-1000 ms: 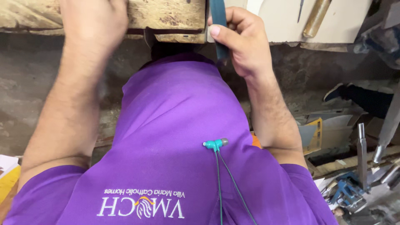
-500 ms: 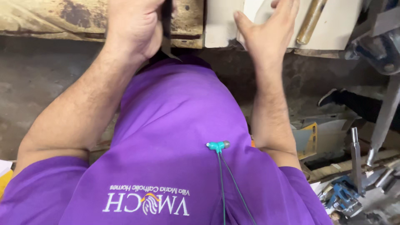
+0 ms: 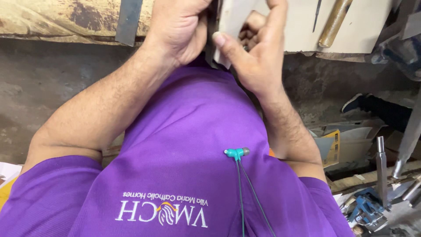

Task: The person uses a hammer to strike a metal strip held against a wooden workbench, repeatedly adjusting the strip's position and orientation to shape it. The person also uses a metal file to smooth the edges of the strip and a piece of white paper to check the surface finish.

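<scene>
- The left hand [image 3: 177, 30] is sitting at the upper middle of the frame, curled into a tight fist around a dark, narrow piece [image 3: 211, 33] that is showing only as a thin strip beside the knuckles; what that piece is cannot be told.
- The right hand [image 3: 256, 57] is working just beside it, slightly right of centre, with its thumb [image 3: 228, 48] pressing on the face of a pale flat piece [image 3: 232, 26] and its fingers wrapping round the far side, so it is pinching that piece.
- The pale flat piece is standing between the two hands at the top centre, touching the dark piece in the left fist.
- Both hands are hovering at the edge of a worn wooden bench [image 3: 57, 19] that is running across the top of the frame.
- A dark flat metal bar [image 3: 128, 22] is lying on the bench at the upper left, near the left wrist.
- A brass-coloured rod [image 3: 334, 22] is leaning at the upper right, well apart from the hands.
- A purple shirt [image 3: 184, 145] is filling the lower middle, with teal earbuds [image 3: 236, 152] hanging on it.
- Metal tools [image 3: 381, 171] are lying at the lower right.
</scene>
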